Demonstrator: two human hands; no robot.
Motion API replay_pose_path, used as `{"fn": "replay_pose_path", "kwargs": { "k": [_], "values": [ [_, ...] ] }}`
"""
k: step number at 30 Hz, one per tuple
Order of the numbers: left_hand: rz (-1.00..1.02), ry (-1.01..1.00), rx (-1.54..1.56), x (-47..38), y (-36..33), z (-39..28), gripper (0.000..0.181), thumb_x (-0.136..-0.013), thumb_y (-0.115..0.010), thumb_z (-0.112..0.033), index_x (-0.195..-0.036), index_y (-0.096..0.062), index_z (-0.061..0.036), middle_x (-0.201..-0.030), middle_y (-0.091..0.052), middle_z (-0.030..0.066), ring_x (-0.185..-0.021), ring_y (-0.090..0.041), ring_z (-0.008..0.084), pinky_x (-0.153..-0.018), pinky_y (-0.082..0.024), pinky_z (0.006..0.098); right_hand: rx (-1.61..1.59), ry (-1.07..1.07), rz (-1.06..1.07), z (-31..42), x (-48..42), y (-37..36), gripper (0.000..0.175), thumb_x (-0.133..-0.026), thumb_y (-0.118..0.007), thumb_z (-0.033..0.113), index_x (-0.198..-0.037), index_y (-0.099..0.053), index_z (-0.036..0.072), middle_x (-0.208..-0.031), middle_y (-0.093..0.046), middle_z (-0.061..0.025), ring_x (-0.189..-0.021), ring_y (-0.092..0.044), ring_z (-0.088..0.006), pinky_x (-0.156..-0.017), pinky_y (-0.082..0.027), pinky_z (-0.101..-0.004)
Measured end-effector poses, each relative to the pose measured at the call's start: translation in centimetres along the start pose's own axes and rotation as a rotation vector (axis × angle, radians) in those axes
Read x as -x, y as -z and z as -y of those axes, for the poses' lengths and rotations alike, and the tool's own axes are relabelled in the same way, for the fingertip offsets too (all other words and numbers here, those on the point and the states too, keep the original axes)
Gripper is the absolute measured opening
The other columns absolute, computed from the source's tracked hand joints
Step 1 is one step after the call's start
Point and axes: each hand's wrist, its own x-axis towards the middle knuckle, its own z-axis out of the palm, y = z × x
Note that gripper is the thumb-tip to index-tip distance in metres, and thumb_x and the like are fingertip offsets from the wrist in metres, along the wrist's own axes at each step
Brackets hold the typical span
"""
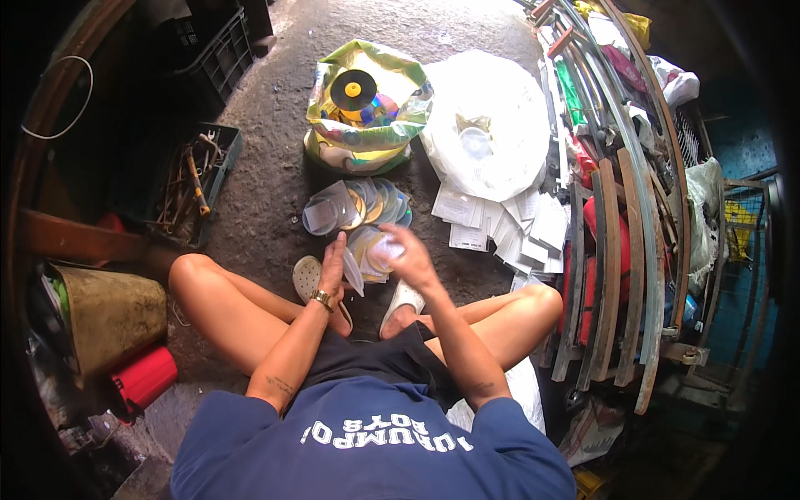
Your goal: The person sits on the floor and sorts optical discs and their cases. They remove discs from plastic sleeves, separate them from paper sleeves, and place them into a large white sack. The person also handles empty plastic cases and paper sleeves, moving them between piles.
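My left hand (333, 265), with a gold-coloured watch at the wrist, holds a clear plastic sleeve (354, 270) on edge between thumb and fingers. My right hand (409, 257) is blurred, its fingers bent beside a shiny disc (386, 249); whether it grips that disc cannot be made out. Under both hands lie more discs in see-through sleeves (373, 272). Just beyond them, a spread of discs and clear sleeves (359, 203) overlaps on the rough dark floor. Farther off stands a green and yellow bag (359, 150) of discs, a black one with a yellow centre on top.
A white plastic bag (512, 94) sits right of the green one, beside a heap of white printed inserts (531, 228). Metal and wooden bars (615, 269) line the right side. At left are a toolbox (222, 181), a red container (145, 378) and a black crate (219, 56).
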Motion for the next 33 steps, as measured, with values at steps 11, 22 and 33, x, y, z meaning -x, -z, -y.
{"fn": "replay_pose_path", "kwargs": {
  "k": [11,22,33],
  "values": [
    [-0.187,-0.834,-0.299,-3.1,-1.1,-20.3,0.039,-0.105,-0.055,-0.043,-0.124,-0.066,-0.0104,-0.109,-0.068,-0.0011,-0.089,-0.060,0.0090,-0.067,-0.050,0.0253,-0.597,-0.382,-0.272,-2.4,-6.6,14.9,0.044,-0.097,-0.065,0.032,-0.128,-0.059,0.001,-0.113,-0.071,-0.0149,-0.087,-0.072,-0.0207,-0.063,-0.059,-0.0307],
    [0.413,-0.147,-0.244,-24.5,2.4,-35.9,0.049,-0.090,-0.076,-0.046,-0.115,-0.068,-0.0048,-0.114,-0.070,0.0076,-0.107,-0.065,0.0188,-0.086,-0.057,0.0437,-0.341,-0.487,0.048,-5.5,-34.7,13.7,0.068,-0.092,-0.064,0.058,-0.136,-0.059,0.005,-0.135,-0.061,-0.0167,-0.121,-0.060,-0.0292,-0.099,-0.050,-0.0468],
    [-0.504,-0.933,-0.766,-21.6,-1.6,-38.3,0.017,-0.076,-0.068,-0.004,-0.093,-0.065,-0.0043,-0.081,-0.071,0.0148,-0.077,-0.070,0.0294,-0.074,-0.054,0.0413,0.449,-0.234,-0.371,2.7,-33.7,13.8,0.038,-0.089,-0.058,0.021,-0.122,-0.069,0.005,-0.107,-0.072,-0.0275,-0.103,-0.071,-0.0405,-0.091,-0.055,-0.0483]
  ]
}}
